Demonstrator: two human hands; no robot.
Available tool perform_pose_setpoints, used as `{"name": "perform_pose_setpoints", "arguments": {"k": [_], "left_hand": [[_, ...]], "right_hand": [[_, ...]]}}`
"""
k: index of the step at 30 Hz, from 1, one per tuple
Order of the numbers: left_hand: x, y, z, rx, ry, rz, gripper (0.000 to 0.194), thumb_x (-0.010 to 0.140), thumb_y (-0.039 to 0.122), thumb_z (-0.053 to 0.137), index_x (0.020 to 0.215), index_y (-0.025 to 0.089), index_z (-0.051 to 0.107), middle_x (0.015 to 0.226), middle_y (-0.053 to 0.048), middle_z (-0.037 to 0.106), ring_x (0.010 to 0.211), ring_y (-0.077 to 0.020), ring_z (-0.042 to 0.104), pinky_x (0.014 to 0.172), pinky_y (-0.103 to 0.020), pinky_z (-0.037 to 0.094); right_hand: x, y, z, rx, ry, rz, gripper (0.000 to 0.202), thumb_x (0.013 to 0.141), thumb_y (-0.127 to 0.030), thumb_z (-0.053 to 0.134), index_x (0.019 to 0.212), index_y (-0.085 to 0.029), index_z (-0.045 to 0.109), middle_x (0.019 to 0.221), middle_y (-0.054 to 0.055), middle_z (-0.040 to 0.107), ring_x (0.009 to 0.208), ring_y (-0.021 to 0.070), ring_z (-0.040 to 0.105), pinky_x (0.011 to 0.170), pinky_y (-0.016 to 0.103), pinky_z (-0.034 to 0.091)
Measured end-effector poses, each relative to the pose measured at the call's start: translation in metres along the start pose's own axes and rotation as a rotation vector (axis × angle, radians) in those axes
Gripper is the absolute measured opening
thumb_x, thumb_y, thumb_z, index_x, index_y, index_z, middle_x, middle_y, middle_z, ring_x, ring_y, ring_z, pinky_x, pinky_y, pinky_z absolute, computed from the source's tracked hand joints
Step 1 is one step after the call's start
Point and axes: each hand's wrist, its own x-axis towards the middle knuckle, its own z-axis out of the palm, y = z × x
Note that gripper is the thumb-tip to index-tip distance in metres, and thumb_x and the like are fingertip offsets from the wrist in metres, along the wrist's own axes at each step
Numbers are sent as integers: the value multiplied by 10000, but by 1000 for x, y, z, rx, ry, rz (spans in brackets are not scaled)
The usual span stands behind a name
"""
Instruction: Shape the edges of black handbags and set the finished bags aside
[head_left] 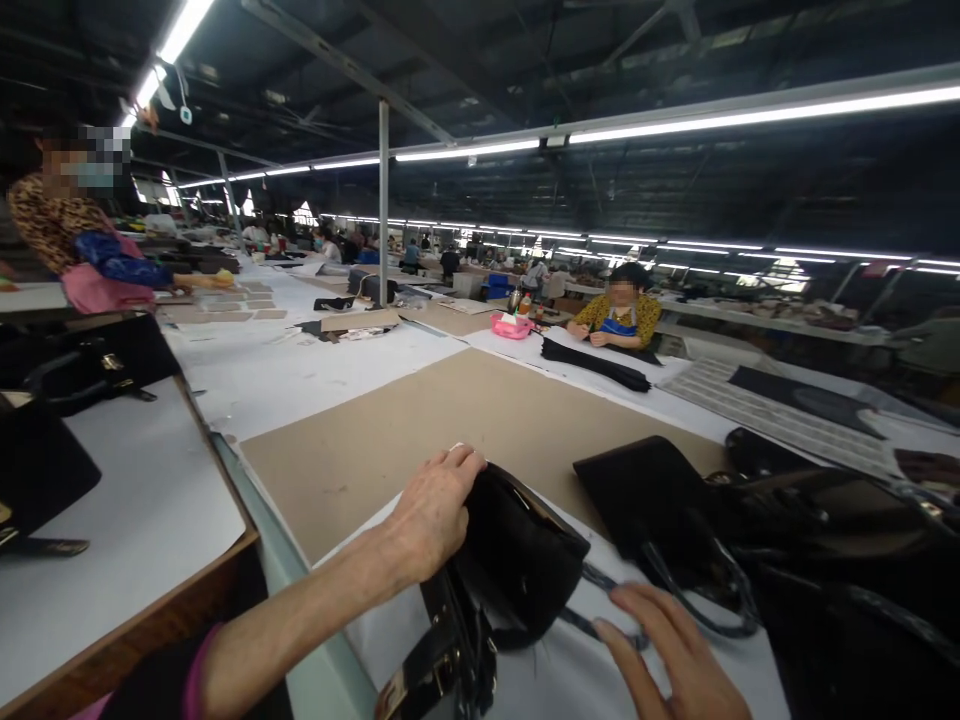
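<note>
Holding black bag, left hand; right hand nearby

Room to pass over brown board beyond black bag; piled bags block right side.

The black bag is tipped at an angle over the pale surface, its sides plain and dark, a strip of tan showing along its upper edge. A black strap with gold-coloured fittings hangs at its near end, and slim dark handles reach out to its right.
</note>
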Motion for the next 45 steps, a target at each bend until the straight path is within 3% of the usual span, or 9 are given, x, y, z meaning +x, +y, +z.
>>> {"name": "perform_pose_setpoints", "arguments": {"k": [2,5,13,24,30,34,37,40,45], "left_hand": [[7,0,0,27,0,29,493,604,17,436,1048,222,499,1122,-44,502,1033,-208,456,886,-342,391],[15,2,1,104,18,87,356,668,68,480,979,222,562,1175,-53,469,1073,-228,419,905,-365,373],[23,6,0,202,-31,263,80,714,129,543,717,182,603,931,-49,516,916,-201,422,756,-307,404],[9,7,-9,-28,-224,556,183,623,-4,473,668,168,516,1067,-29,573,1004,-186,488,871,-285,391],[4,6,-9,-50,-270,623,228,605,-11,465,691,170,573,1276,-26,473,1213,-192,364,1030,-304,279],[5,5,-6,-2,-290,631,202,598,6,483,679,169,570,1282,-31,462,1216,-219,350,1018,-332,285],[8,7,-6,22,-330,622,154,607,31,499,651,171,544,1073,-48,579,1092,-216,456,948,-311,347],[11,8,-6,47,-422,469,118,647,77,493,683,176,545,842,-34,602,865,-188,550,773,-273,432],[16,2,-5,-45,-496,253,174,697,296,583,833,189,601,912,-33,602,829,-203,561,708,-267,436]], "right_hand": [[19,-9,-5,-73,82,-74,413,757,-455,518,1107,-237,541,1164,78,548,1064,267,511,880,389,444],[40,-25,4,-107,50,-99,501,780,-444,496,1221,-218,418,1223,88,496,1110,258,473,902,405,431],[55,-34,28,11,-54,-76,354,795,-241,430,1149,-237,417,1124,53,546,1004,200,540,810,326,473],[60,-31,35,76,-73,-43,345,789,-238,451,1134,-227,435,1103,62,570,998,204,554,847,337,460],[62,-34,39,89,-55,-73,352,780,-217,444,1132,-218,462,1098,58,587,989,199,567,832,318,473],[62,-30,41,64,-68,-82,365,780,-210,438,1144,-210,460,1113,60,584,1003,196,561,840,315,469],[62,-28,41,36,-87,-64,356,795,-234,438,1149,-208,460,1129,65,579,1014,198,555,838,315,467],[63,-28,40,21,-91,-52,361,792,-265,451,1149,-220,471,1106,54,597,986,199,570,818,315,472],[64,-30,37,0,-107,-30,345,809,-318,447,1144,-244,479,1055,30,623,937,194,589,789,309,476]]}}
